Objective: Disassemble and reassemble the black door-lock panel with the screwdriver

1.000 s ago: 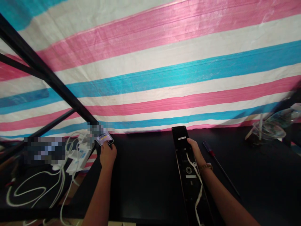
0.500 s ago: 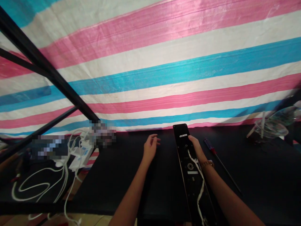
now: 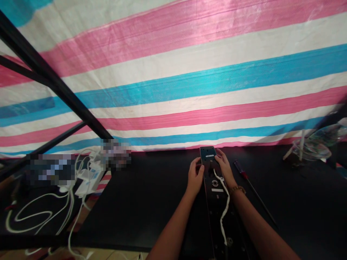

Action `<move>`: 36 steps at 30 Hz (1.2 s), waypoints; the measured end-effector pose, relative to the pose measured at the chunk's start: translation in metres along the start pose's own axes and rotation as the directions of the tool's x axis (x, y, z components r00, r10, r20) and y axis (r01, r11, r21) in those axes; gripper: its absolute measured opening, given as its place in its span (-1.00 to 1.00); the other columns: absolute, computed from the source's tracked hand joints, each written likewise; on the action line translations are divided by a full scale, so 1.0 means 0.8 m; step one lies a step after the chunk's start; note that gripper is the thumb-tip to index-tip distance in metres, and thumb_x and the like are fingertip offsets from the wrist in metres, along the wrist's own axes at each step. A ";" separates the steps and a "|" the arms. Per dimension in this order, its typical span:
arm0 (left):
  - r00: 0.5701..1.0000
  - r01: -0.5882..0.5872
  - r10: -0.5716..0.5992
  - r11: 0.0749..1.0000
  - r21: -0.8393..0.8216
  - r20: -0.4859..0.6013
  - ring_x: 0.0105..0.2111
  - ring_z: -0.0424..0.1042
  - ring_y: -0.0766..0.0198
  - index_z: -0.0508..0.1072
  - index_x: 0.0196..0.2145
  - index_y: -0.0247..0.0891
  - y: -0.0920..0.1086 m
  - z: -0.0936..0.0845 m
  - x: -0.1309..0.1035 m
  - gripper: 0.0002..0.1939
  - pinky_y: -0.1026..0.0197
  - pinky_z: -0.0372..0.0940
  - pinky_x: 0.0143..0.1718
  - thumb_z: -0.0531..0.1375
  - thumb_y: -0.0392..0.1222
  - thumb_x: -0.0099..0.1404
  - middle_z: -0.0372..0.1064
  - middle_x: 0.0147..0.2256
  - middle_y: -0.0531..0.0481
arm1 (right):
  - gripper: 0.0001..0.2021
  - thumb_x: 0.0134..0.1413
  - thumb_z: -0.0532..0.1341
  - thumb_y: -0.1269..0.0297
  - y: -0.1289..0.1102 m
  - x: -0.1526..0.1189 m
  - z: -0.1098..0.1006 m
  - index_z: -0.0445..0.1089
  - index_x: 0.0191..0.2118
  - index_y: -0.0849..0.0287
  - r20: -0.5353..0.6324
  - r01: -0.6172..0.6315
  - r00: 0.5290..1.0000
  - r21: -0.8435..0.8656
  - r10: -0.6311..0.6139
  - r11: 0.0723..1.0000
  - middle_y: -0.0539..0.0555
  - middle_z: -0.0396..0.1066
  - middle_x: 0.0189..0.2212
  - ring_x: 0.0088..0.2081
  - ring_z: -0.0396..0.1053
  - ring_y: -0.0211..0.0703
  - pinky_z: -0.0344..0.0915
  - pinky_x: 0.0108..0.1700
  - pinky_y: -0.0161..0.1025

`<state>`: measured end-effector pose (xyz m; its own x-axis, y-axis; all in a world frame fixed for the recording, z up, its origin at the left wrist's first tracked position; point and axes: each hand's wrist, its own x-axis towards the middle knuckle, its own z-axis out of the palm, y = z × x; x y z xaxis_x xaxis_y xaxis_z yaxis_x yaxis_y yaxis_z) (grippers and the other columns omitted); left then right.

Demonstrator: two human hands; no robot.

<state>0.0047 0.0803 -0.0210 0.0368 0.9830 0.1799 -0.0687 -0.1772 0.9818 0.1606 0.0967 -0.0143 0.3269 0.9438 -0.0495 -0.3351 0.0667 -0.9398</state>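
On the table [image 3: 146, 206], the long panel [image 3: 215, 206] points away from the person, its far end between the curled left hand [image 3: 194, 179], pinch unclear, and the right hand [image 3: 226, 172] clasping its edge.

"Where does the camera sit?"
"On the person's head, looking forward and down across the desk [image 3: 149, 195] at the striped sheet [image 3: 173, 83] behind."
"Close in?"
"Not very: both forearms [image 3: 173, 227] reach in from below, left hand [image 3: 195, 177] and right hand [image 3: 225, 169] look small, and the striped sheet fills the upper half."
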 end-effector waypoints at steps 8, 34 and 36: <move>0.999 0.037 -0.038 0.999 -0.036 -0.018 0.26 0.27 -0.02 0.47 0.10 -0.19 -0.004 0.000 0.006 -0.56 -0.10 0.12 0.31 0.27 -0.05 0.29 0.31 0.23 -0.19 | -0.45 -0.11 0.41 0.01 -0.001 0.004 -0.002 0.54 0.03 0.14 -0.002 0.032 0.999 -0.035 -0.032 0.999 0.15 0.54 0.03 0.07 0.46 0.14 0.35 0.16 0.04; 0.990 0.093 -0.075 0.984 -0.153 0.121 0.10 0.45 -0.01 0.52 0.01 -0.26 0.013 -0.007 0.016 -0.61 -0.07 0.26 0.21 0.30 -0.10 0.24 0.48 0.07 -0.22 | -0.40 -0.23 0.43 0.02 0.007 0.011 -0.001 0.54 -0.03 0.26 -0.118 -0.017 0.993 -0.092 0.006 0.996 0.21 0.58 -0.09 -0.14 0.54 0.04 0.46 -0.04 -0.06; 0.990 0.092 -0.072 0.982 -0.164 0.122 0.10 0.45 0.00 0.51 0.01 -0.26 0.013 -0.006 0.016 -0.60 -0.06 0.26 0.21 0.31 -0.09 0.24 0.48 0.07 -0.22 | -0.39 -0.27 0.44 0.00 0.010 0.015 -0.001 0.53 -0.05 0.24 -0.142 0.016 0.990 -0.082 -0.027 0.997 0.20 0.57 -0.07 -0.11 0.53 0.04 0.44 -0.02 -0.08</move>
<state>-0.0006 0.0916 -0.0091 0.1633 0.9798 0.1151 -0.2278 -0.0761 0.9707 0.1625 0.1083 -0.0227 0.4577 0.8862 -0.0714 -0.2564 0.0547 -0.9650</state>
